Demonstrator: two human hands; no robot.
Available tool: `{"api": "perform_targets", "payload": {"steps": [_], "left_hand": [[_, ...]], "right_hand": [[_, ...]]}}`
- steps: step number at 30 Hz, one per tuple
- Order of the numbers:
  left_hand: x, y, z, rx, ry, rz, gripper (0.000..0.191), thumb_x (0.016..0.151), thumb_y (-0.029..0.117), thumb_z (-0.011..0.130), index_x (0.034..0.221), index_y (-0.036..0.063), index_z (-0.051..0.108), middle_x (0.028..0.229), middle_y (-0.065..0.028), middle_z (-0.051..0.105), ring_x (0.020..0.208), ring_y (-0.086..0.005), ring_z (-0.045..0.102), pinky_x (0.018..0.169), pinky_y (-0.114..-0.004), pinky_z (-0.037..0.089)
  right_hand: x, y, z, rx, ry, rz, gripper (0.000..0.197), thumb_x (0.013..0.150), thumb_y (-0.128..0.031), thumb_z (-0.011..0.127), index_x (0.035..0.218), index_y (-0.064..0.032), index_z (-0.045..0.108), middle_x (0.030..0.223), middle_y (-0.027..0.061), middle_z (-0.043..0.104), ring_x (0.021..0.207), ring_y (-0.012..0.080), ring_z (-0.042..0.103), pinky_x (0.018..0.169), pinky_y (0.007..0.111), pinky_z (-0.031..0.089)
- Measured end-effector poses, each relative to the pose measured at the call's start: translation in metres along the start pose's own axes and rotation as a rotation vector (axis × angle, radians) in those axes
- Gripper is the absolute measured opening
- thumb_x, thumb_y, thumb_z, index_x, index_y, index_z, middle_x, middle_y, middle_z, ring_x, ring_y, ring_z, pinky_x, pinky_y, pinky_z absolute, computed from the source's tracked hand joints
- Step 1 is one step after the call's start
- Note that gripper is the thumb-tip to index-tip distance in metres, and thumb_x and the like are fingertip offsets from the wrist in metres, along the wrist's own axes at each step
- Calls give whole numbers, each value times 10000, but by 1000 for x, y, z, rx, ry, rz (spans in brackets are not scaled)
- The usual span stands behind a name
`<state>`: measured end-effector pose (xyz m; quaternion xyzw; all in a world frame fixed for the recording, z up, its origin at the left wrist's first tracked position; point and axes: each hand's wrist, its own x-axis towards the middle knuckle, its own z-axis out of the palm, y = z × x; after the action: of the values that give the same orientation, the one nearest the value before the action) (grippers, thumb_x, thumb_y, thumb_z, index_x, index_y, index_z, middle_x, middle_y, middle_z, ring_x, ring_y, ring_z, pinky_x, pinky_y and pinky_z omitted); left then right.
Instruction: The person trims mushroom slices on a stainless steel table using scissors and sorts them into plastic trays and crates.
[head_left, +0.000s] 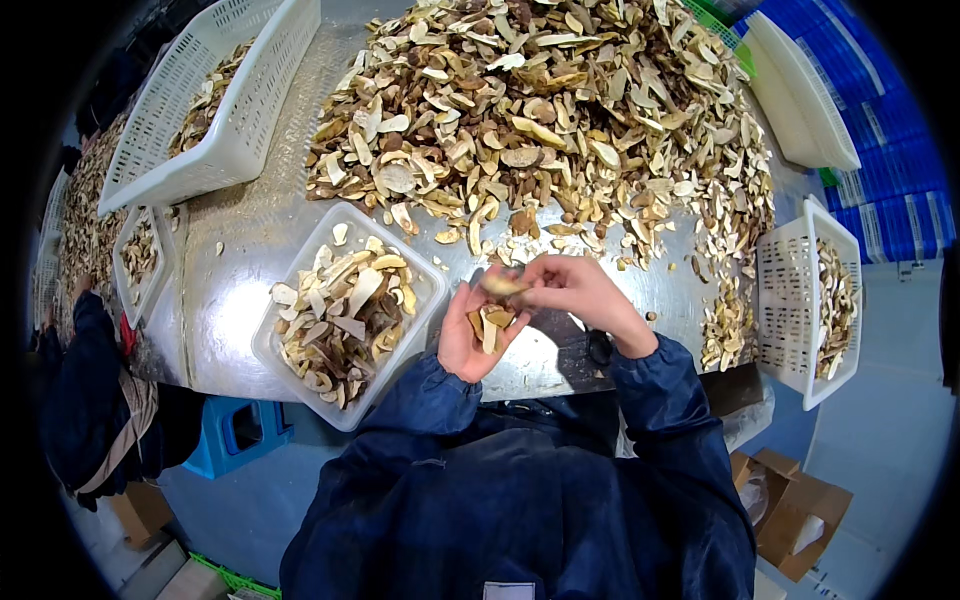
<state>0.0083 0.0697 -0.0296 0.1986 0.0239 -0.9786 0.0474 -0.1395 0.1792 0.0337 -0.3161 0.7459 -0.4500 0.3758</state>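
Several mushroom slices (491, 328) lie cupped in the palm of my left hand (466, 341), which is turned up above the front of the metal table (529, 367). Between the fingertips of my right hand (574, 291) is one more mushroom slice (501, 285), blurred and held just over the left palm. To the left of my hands, a clear plastic tub (429, 274) holds many slices, pale and brown. Beyond my hands rises a large heap of dried-looking mushroom slices (540, 127), with small crumbs scattered along its near edge.
A white slotted basket (255, 142) with slices stands at the back left, another white basket (784, 315) at the right edge. Blue crates (892, 150) are stacked far right. A co-worker's sleeve (94, 337) shows at left, near a blue stool (217, 442). Cardboard boxes (806, 517) sit lower right.
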Motion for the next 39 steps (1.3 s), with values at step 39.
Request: {"api": "perform_targets", "payload": {"steps": [39], "left_hand": [[-16, 7, -16, -150, -89, -137, 287, 970, 274, 382, 1156, 155, 565, 1078, -58, 594, 1033, -247, 553, 907, -452, 458]], "right_hand": [[-117, 22, 15, -362, -444, -61, 189, 829, -138, 573, 956, -16, 642, 890, 142, 656, 823, 313, 620, 732, 350, 496]]}}
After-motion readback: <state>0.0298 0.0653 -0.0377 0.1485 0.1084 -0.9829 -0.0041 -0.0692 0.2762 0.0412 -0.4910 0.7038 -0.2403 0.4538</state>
